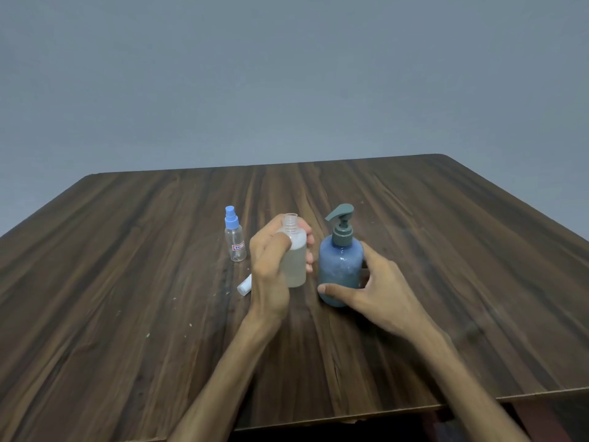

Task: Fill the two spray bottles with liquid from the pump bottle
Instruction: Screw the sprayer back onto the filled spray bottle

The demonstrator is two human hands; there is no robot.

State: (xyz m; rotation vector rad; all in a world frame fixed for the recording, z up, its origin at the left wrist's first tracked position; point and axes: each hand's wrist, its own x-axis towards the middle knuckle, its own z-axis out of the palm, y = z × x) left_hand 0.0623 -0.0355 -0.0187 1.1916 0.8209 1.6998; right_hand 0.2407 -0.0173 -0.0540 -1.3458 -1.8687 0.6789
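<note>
My left hand (271, 266) is gripping the uncapped spray bottle (294, 250) upright, fingers wrapped round it; my right hand (373, 288) is cupping the pump bottle (341, 266) low.

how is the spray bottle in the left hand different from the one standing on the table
The held spray bottle has no top, its neck open; the standing spray bottle wears a blue sprayer. The held one is mostly full of cloudy liquid; the standing one looks empty and carries a small label. Both are clear plastic.
</note>
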